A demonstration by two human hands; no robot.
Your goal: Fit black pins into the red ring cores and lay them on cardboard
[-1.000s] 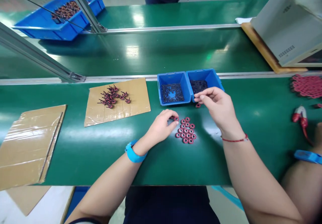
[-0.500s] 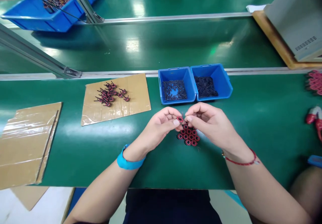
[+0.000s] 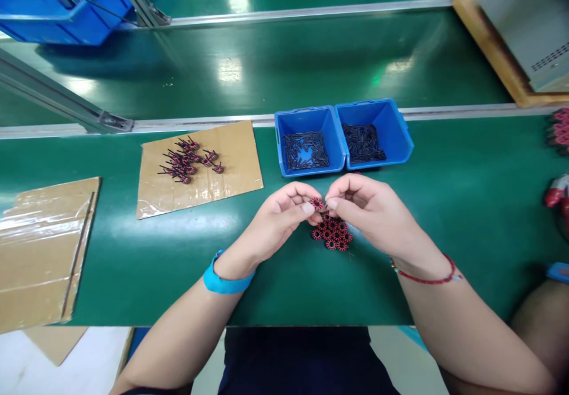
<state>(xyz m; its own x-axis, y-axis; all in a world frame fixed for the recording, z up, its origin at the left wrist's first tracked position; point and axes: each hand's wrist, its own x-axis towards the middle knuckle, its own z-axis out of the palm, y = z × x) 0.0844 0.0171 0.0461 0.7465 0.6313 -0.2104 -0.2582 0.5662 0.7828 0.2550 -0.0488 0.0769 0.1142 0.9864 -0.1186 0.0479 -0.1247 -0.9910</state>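
Observation:
My left hand (image 3: pixel 284 214) pinches a small round red-and-black motor stator (image 3: pixel 316 204) between thumb and fingers. Close against it on the right, my right hand (image 3: pixel 362 205) is closed in a pinch at the stator's edge. A dark speck shows at its fingertips, too small to name. Just below both hands lies a cluster of similar stators (image 3: pixel 331 232) on the green table, partly covered by the fingers. Beyond the hands, two joined blue bins hold short thin black tubes: the left bin (image 3: pixel 306 119) has a sparse layer, the right bin (image 3: pixel 373 113) a thicker pile.
Several stators with black leads (image 3: pixel 182 161) sit on a cardboard sheet (image 3: pixel 240 170) to the left. More cardboard (image 3: pixel 40 253) lies farther left. Red-handled pliers (image 3: pixel 555 192) are at the right edge, near another person's arm (image 3: pixel 542 318). A metal frame (image 3: pixel 62 96) stands behind.
The view has shifted slightly, so the bins and cardboard appear higher. Both hands keep nearly the same pose around the stator.

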